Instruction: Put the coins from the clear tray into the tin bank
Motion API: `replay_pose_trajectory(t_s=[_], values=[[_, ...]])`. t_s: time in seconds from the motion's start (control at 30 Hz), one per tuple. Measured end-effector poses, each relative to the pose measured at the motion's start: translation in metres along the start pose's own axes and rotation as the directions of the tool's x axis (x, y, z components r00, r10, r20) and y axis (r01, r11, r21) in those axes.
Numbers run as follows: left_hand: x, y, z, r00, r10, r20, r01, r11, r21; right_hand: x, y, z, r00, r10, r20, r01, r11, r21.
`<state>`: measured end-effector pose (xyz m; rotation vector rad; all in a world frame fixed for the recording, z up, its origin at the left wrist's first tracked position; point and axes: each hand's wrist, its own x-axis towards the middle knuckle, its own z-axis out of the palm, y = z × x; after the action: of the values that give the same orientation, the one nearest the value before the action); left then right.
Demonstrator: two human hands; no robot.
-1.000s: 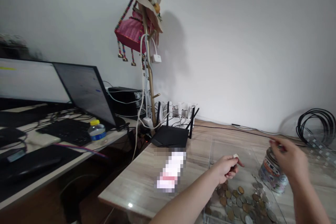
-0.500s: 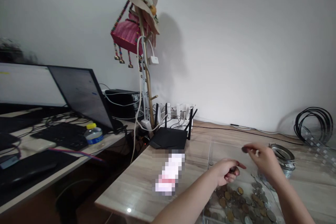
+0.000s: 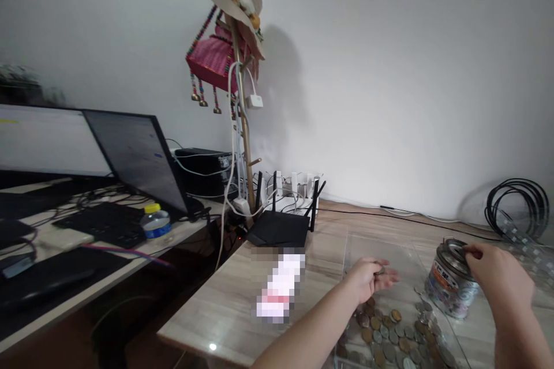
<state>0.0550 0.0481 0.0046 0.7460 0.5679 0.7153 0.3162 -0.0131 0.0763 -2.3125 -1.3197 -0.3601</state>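
My left hand point(image 3: 371, 278) hovers palm-up above a clear tray point(image 3: 359, 245) strewn with several coins point(image 3: 392, 334). Its fingers are partly curled round a few coins resting in the palm. My right hand point(image 3: 497, 274) reaches to the mouth of a labelled metal can point(image 3: 448, 287) standing at the tray's right side. The fingertips of that hand pinch together at the can's slotted lid; what they hold is too small to name.
A black router point(image 3: 281, 225) and a power strip sit behind the tray by a wooden stand with a hat and pink bag point(image 3: 214, 57). A laptop point(image 3: 134, 155), keyboard and water bottle point(image 3: 156, 223) fill the desk at left. Coiled black cable point(image 3: 517, 207) lies at right.
My right hand went from the can to my left hand and back to the can's lid. My left hand opened slightly, palm up. The camera view shifted a little.
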Motion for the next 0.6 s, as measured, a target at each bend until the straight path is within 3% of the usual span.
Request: replay_pose_trajectory(t_s=[0.07, 0.13, 0.17, 0.23, 0.27, 0.37, 0.5, 0.6], values=[[-0.002, 0.001, 0.0, 1.0, 0.017, 0.01, -0.017, 1.0, 0.023, -0.005, -0.014, -0.005, 0.993, -0.058, -0.103, 0.059, 0.998, 0.006], [-0.004, 0.002, 0.001, 1.0, 0.021, 0.016, -0.021, 0.999, 0.032, -0.013, -0.036, -0.007, 0.954, -0.161, -0.253, 0.178, 0.983, 0.046], [-0.004, 0.003, 0.002, 1.0, 0.021, 0.014, -0.021, 0.999, 0.035, -0.018, -0.048, -0.006, 0.937, -0.218, -0.274, 0.251, 0.964, 0.089], [-0.005, 0.003, 0.004, 1.0, 0.022, 0.01, -0.022, 0.999, 0.041, -0.028, -0.074, 0.001, 0.917, -0.37, -0.146, 0.395, 0.889, 0.233], [-0.005, 0.004, 0.005, 1.0, 0.02, 0.011, -0.02, 0.999, 0.044, -0.033, -0.085, 0.006, 0.882, -0.469, -0.032, 0.453, 0.83, 0.326], [-0.004, 0.003, 0.007, 1.0, -0.004, 0.023, 0.003, 1.0, 0.028, -0.043, -0.109, 0.024, 0.709, -0.675, 0.202, 0.492, 0.68, 0.544], [-0.002, 0.003, 0.008, 0.994, -0.102, 0.042, 0.104, 0.994, -0.042, -0.049, -0.115, 0.039, 0.651, -0.7, 0.293, 0.433, 0.66, 0.614], [-0.003, 0.003, 0.008, 0.985, -0.151, 0.079, 0.156, 0.986, -0.067, -0.048, -0.112, 0.033, 0.617, -0.713, 0.334, 0.412, 0.654, 0.635]])
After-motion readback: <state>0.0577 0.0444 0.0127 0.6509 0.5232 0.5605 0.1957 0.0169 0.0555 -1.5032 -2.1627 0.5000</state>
